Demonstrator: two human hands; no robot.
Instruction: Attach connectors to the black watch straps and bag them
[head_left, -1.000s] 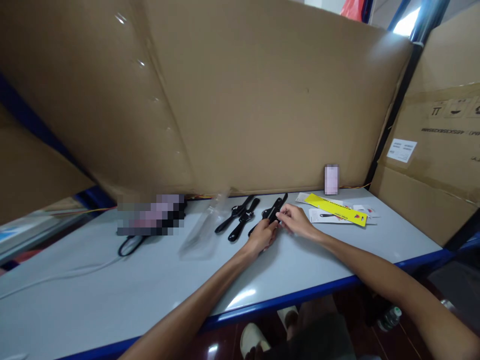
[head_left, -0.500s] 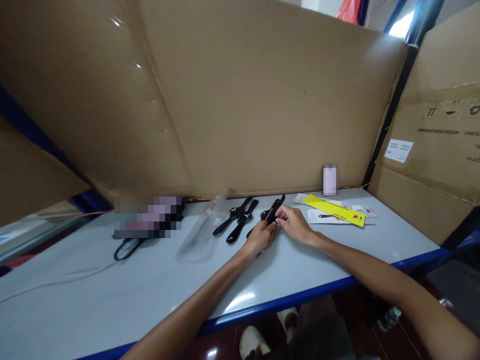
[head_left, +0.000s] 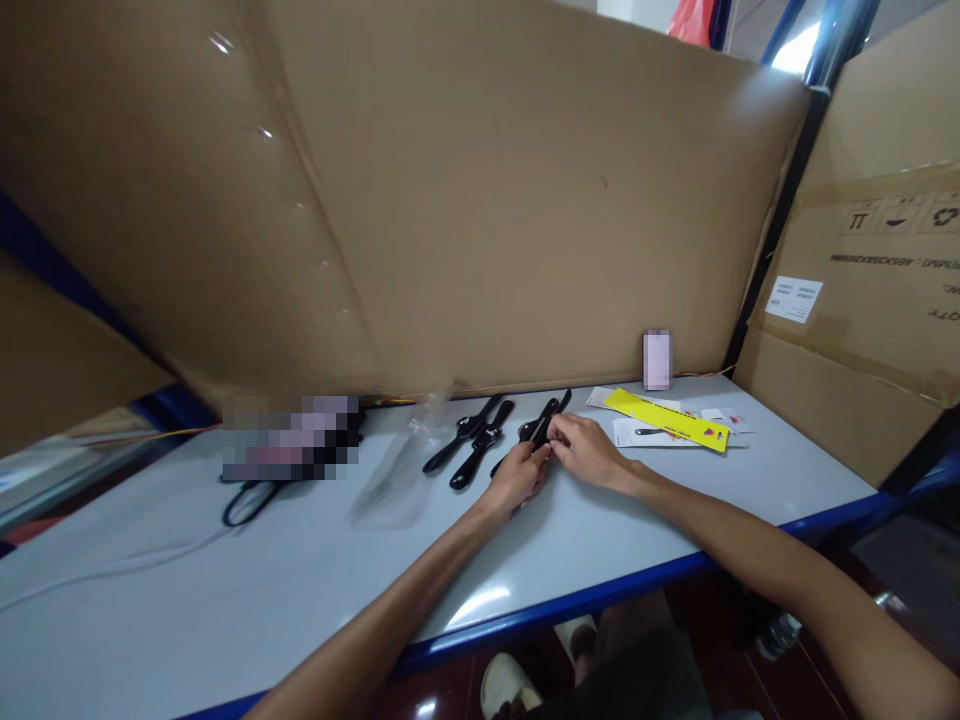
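The left hand [head_left: 519, 475] grips a black tool [head_left: 543, 434], placed between both hands, while the right hand [head_left: 583, 448] pinches at it, so this work seems unfinished, and for two similar tools [head_left: 487, 437] left of the hands, I cannot tell.

2 hands [head_left: 516, 477] [head_left: 592, 450]; 2 blk tools [head_left: 462, 432] [head_left: 484, 443] at L (held qty. unclear); 1 yel. card [head_left: 667, 419]; 2 shoes [head_left: 505, 682] [head_left: 577, 633].
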